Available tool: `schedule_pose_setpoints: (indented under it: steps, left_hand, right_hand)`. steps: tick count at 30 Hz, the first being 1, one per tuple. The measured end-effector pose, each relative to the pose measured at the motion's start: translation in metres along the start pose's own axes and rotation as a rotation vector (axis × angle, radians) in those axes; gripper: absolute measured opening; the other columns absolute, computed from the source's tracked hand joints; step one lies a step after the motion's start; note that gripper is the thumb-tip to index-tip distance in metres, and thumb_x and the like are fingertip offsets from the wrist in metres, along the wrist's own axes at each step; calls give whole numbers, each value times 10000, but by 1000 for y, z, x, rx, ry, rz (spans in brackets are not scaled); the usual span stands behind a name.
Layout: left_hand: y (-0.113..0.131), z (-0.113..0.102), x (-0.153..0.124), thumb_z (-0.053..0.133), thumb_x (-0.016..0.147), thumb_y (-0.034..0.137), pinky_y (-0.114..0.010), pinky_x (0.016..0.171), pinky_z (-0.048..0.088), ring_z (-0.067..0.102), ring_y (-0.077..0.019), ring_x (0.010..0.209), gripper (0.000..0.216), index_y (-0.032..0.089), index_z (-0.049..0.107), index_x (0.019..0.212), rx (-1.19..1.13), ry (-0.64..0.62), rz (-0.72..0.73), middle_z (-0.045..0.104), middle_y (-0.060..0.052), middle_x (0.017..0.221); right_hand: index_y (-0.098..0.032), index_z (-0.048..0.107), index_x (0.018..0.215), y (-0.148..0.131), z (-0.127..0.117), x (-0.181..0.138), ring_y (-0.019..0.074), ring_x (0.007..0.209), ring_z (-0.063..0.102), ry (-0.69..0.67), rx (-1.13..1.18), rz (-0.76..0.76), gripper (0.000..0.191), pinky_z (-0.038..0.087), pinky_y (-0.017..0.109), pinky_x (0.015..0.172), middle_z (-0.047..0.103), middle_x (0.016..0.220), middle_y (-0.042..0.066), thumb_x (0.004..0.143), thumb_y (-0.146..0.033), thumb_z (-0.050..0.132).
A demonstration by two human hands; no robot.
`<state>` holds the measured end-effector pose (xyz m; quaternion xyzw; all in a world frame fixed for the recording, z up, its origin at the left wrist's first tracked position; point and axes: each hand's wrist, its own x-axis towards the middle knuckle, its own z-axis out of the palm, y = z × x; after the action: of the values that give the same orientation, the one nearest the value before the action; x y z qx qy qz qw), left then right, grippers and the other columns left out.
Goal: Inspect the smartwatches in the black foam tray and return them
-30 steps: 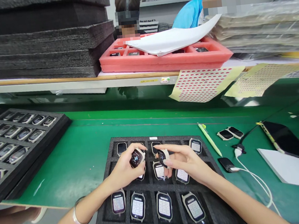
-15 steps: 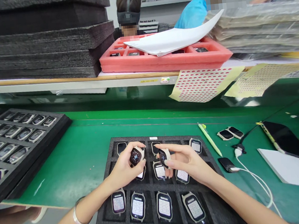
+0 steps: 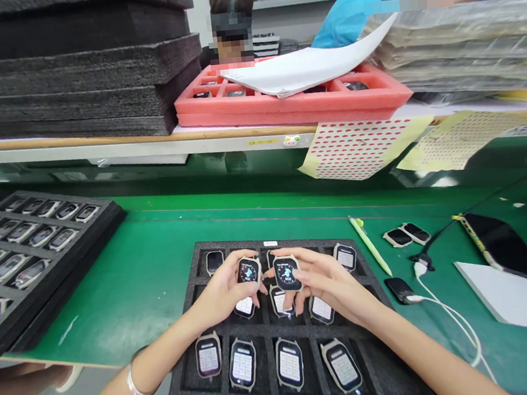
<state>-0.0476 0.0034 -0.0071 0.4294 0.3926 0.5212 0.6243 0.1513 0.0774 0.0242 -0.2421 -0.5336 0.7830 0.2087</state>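
Observation:
My left hand (image 3: 228, 291) is closed on a strapless smartwatch (image 3: 249, 272) whose lit dial faces me. Between the fingers and thumb of my right hand (image 3: 320, 276) is a second smartwatch (image 3: 286, 273), also showing a lit dial. Both are held side by side, a little apart, above a black foam tray (image 3: 263, 339). In the tray's compartments lie several more watch bodies, such as a watch with a white list on its screen (image 3: 289, 364). My hands partly cover the upper rows.
A second foam tray of watches (image 3: 116, 215) lies at left. To the right are a green pen (image 3: 369, 246), two watch bodies (image 3: 398, 238), a cabled black device (image 3: 398, 291), a phone (image 3: 506, 247) and white paper (image 3: 520, 300). Overhead, a shelf (image 3: 221, 141) carries a red foam tray (image 3: 292, 113). Two people are beyond.
Both watches have turned so that their dials face me more squarely. The left watch has shifted slightly right, towards the other. A co-worker's hands have come into view at upper right.

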Motion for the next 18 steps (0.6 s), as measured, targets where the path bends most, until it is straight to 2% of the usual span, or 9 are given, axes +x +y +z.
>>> schedule_pose_setpoints:
  steps: [5,8,18]
  left_hand:
    - [-3,0,1,564,798,223,-319,662,519,624,-222,862,382,200,486,1172,-117,24,-46,576,-70,976]
    - [-2,0,0,521,806,183,-326,678,527,626,-230,893,371,196,484,1175,-111,30,-40,578,-72,987]
    - [0,2,-1,515,812,191,-315,681,534,616,-208,872,358,198,490,1169,-63,38,-15,595,-61,956]
  right_hand:
    - [-186,504,1215,2,0,1,190,635,686,57,14,6,392,554,272,499,665,959,91,847,-269,608]
    - [-191,492,1237,2,-1,1,203,624,702,89,1,21,420,559,276,486,666,1029,112,839,-264,605]
    - [-185,530,1240,4,-2,0,199,598,702,127,-30,23,430,569,279,468,673,1084,141,834,-293,621]
